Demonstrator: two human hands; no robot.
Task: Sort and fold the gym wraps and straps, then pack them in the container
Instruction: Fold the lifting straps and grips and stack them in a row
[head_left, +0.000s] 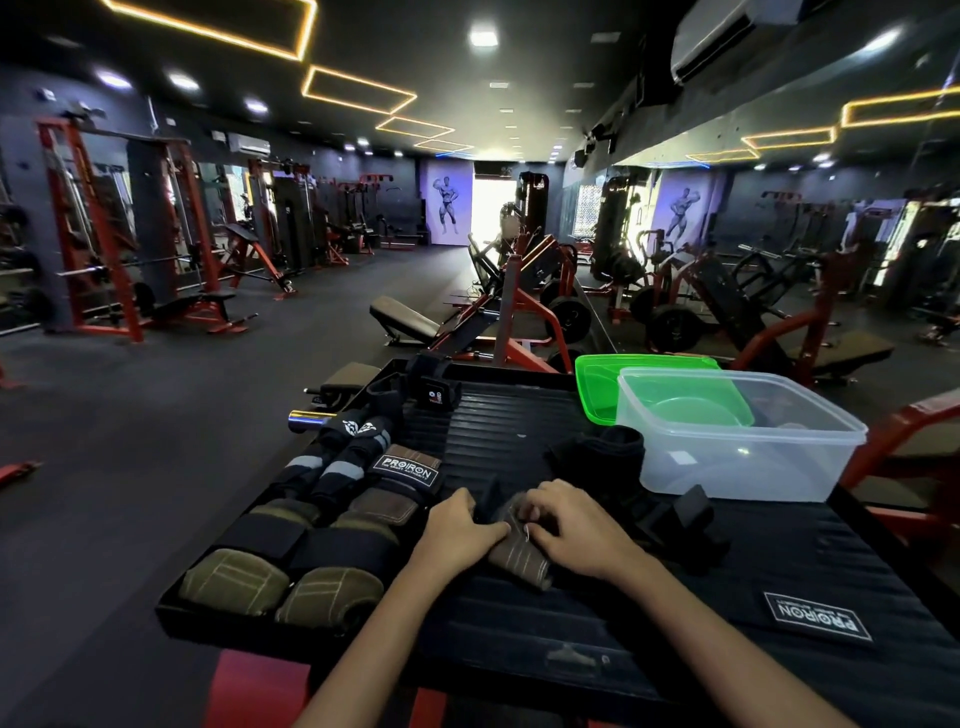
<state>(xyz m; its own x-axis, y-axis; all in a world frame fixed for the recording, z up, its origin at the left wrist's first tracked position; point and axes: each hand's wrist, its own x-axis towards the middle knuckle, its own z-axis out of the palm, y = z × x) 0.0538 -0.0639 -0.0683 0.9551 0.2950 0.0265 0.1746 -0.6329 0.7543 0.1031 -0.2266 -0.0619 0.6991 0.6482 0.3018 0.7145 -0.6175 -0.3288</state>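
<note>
Where both hands (519, 530) meet, wrap (519, 556) mostly hidden — grip unclear

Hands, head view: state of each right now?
Left hand: on the brown wrap, fingers curled round its left edge, holding it.
Right hand: fingers curled, pinching the same wrap from the right.

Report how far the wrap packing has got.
Done: folded olive and black wraps lie in rows at the left. In hand: the left hand and right hand work a brown striped wrap. Left: black straps unfolded, and the clear plastic container looks unpacked, green lid off.
</note>
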